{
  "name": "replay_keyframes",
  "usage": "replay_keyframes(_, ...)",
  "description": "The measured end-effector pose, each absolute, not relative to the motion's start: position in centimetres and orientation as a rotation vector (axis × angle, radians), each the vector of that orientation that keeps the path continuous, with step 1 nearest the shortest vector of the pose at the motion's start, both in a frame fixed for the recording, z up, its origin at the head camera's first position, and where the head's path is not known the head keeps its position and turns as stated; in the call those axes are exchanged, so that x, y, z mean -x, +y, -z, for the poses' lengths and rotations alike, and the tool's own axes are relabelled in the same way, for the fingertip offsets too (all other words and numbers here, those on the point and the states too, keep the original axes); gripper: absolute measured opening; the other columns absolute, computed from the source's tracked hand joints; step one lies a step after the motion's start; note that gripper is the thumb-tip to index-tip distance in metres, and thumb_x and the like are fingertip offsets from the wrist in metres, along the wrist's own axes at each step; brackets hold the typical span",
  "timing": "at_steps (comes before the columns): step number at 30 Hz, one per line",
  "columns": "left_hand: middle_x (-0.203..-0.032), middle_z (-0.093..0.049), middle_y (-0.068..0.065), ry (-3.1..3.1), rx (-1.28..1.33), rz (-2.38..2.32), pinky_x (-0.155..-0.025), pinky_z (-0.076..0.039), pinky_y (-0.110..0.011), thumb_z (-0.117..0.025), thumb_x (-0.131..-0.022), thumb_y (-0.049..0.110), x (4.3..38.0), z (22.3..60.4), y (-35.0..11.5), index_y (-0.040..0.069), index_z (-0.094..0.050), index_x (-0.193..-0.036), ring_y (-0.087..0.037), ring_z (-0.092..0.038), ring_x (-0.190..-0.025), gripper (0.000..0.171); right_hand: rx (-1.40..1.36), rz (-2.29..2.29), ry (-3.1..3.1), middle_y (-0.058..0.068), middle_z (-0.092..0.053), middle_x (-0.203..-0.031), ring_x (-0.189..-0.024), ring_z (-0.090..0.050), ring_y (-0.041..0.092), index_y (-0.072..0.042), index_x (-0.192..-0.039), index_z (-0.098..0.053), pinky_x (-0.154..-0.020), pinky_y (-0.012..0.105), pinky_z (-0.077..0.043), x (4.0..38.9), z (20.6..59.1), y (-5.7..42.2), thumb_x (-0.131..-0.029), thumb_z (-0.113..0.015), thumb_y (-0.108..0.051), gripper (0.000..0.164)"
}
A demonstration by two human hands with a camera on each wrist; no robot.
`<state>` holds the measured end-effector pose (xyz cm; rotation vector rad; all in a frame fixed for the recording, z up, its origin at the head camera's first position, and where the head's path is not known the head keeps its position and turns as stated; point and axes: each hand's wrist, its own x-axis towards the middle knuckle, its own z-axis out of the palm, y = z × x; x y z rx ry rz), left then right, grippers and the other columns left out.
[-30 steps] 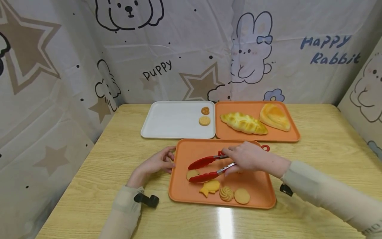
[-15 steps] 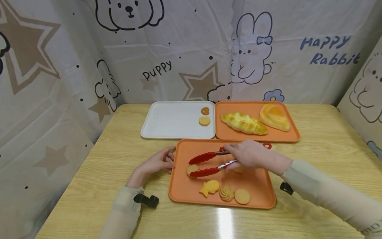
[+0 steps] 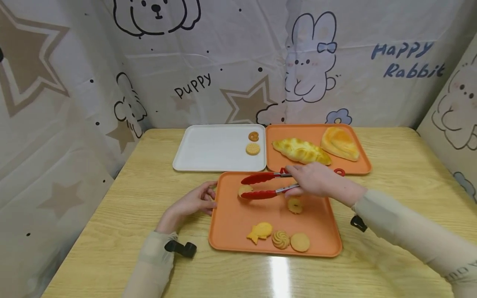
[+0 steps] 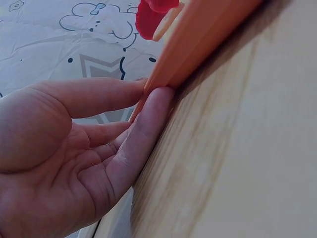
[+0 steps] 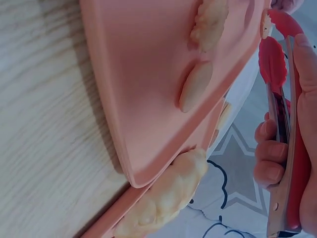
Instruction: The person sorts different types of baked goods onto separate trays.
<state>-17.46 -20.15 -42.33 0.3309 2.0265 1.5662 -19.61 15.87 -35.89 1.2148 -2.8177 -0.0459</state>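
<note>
In the head view my right hand [image 3: 314, 179] grips red-tipped metal tongs [image 3: 261, 194] over the front orange tray [image 3: 238, 231]. A round cookie [image 3: 244, 191] sits between the tong tips; the right wrist view shows this cookie [image 5: 266, 25] edge-on at the red ends. My left hand [image 3: 195, 199] holds the tray's left rim, and in the left wrist view the fingers of this hand [image 4: 94, 144] meet the orange edge [image 4: 185, 44]. On the tray lie a flower-edged ring cookie [image 3: 295, 205], a fish-shaped cookie [image 3: 260, 231], a swirl cookie [image 3: 280, 239] and a plain round cookie [image 3: 299, 242].
Behind stands a white tray [image 3: 208, 149] bearing a small pretzel [image 3: 253, 136] and a round dotted biscuit [image 3: 252, 149]. Beside it, another orange tray [image 3: 337, 169] bears a braided bread [image 3: 299, 151] and a folded bread [image 3: 340, 143]. A printed cloth rises behind the wooden table [image 3: 402, 186].
My right hand has moved away from me with the tongs, and the round cookie has gone with them toward the tray's far edge. The ring cookie has come into view. My left hand stays at the rim.
</note>
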Motion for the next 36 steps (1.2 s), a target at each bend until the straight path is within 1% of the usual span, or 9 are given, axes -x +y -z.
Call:
replay_keyframes(4,-0.101,-0.04,-0.013,2.023,-0.337,-1.567,-0.068,-0.055,-0.034,-0.058,-0.085,-0.002,17.4,42.2,-20.3,0.003,-0.013,-0.145,-0.013,-0.051,-0.075,0.075,-1.178,0.09,-2.807,0.0,-0.05,-0.072,-0.051,-0.043,0.013,-0.006,-0.098,-0.049,-0.042,0.027,-0.039,20.0,35.7,15.7,-0.075,-0.058,-0.062,0.061)
replay_keyframes(8,-0.101,-0.04,-0.013,2.034,-0.353,-1.561,-0.067,-0.055,-0.034,-0.058,-0.085,-0.001,17.4,42.0,-20.3,0.002,-0.011,-0.145,-0.013,-0.051,-0.074,0.077,-1.12,0.11,-2.789,0.004,-0.055,-0.077,-0.052,-0.043,0.015,-0.005,-0.1,-0.05,-0.038,0.026,-0.037,20.3,35.7,15.6,-0.075,-0.058,-0.062,0.062)
replay_keyframes(11,-0.1,-0.04,-0.013,2.041,-0.362,-1.558,-0.066,-0.055,-0.033,-0.057,-0.084,-0.002,17.4,42.0,-20.2,0.001,-0.012,-0.144,-0.012,-0.051,-0.073,0.075,-1.08,0.093,-2.797,0.004,-0.053,-0.075,-0.049,-0.043,0.015,-0.007,-0.096,-0.048,-0.037,0.026,-0.035,20.7,35.9,15.6,-0.075,-0.058,-0.063,0.061)
replay_keyframes(17,-0.099,-0.04,-0.012,2.027,-0.372,-1.564,-0.066,-0.055,-0.032,-0.057,-0.084,-0.003,17.4,42.2,-20.2,-0.001,-0.014,-0.143,-0.011,-0.053,-0.073,0.073,-0.978,0.109,-2.857,0.005,-0.051,-0.068,-0.048,-0.045,0.018,-0.004,-0.099,-0.047,-0.04,0.031,-0.043,21.6,36.1,15.8,-0.076,-0.057,-0.062,0.063)
replay_keyframes(21,-0.099,-0.04,-0.011,2.026,-0.369,-1.573,-0.066,-0.055,-0.031,-0.057,-0.084,-0.003,17.4,42.2,-20.2,-0.001,-0.014,-0.143,-0.011,-0.053,-0.073,0.073,-0.908,0.051,-2.904,0.005,-0.049,-0.066,-0.05,-0.047,0.019,-0.005,-0.095,-0.045,-0.041,0.032,-0.043,22.4,35.9,15.6,-0.076,-0.058,-0.062,0.061)
replay_keyframes(27,-0.1,-0.041,-0.012,2.026,-0.364,-1.572,-0.067,-0.055,-0.032,-0.058,-0.084,-0.002,17.4,42.1,-20.1,0.0,-0.014,-0.143,-0.012,-0.053,-0.074,0.074,-0.846,0.006,-2.942,0.006,-0.05,-0.066,-0.054,-0.051,0.021,-0.005,-0.092,-0.045,-0.045,0.035,-0.046,23.3,36.1,15.4,-0.078,-0.056,-0.061,0.059)
replay_keyframes(32,-0.1,-0.041,-0.012,2.019,-0.361,-1.573,-0.067,-0.055,-0.033,-0.058,-0.084,-0.002,17.5,42.3,-20.2,0.0,-0.015,-0.143,-0.012,-0.053,-0.074,0.073,-0.809,0.018,-2.984,0.008,-0.051,-0.067,-0.054,-0.051,0.022,-0.004,-0.094,-0.045,-0.044,0.036,-0.046,23.9,36.5,15.2,-0.079,-0.056,-0.059,0.059)
replay_keyframes(36,-0.1,-0.04,-0.012,2.014,-0.36,-1.574,-0.068,-0.056,-0.034,-0.058,-0.084,-0.001,17.5,42.4,-20.2,0.001,-0.015,-0.143,-0.012,-0.053,-0.074,0.073,-0.767,0.029,-3.018,0.007,-0.051,-0.066,-0.053,-0.051,0.021,-0.005,-0.096,-0.044,-0.045,0.035,-0.046,24.3,36.9,15.1,-0.078,-0.056,-0.061,0.06)
